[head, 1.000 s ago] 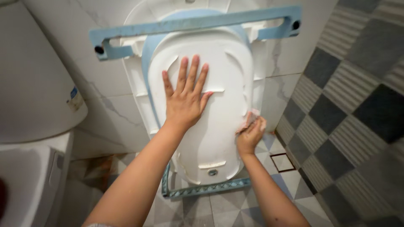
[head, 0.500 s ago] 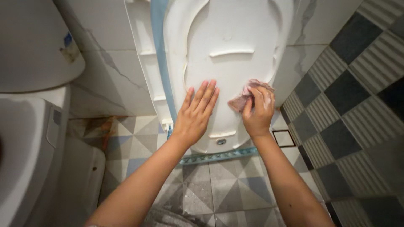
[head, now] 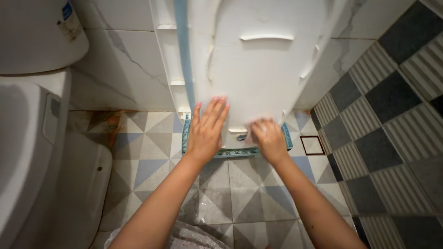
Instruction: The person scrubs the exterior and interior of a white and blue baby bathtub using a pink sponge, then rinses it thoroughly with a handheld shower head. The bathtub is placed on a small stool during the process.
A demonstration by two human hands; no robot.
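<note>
A white plastic baby bathtub [head: 258, 69] stands on end against the marbled wall tiles [head: 129, 69], its underside facing the camera and its lower end down at 6 o'clock, resting on a blue frame [head: 235, 151] on the patterned floor [head: 226, 198]. The left hand [head: 206, 131] lies flat on the tub's lower part, grip spread, fingers pointing to 12 o'clock. Just at its 3 o'clock, the right hand [head: 267, 138] presses against the tub's bottom end near the drain hole [head: 241, 137]; its grip is curled, with a bit of pale cloth [head: 251, 130] blurred beneath the fingers, and I cannot tell how firmly it is pinched. At 9 o'clock sits a white toilet [head: 32, 138]. At 3 o'clock runs a grey and dark chequered wall [head: 392, 106].
</note>
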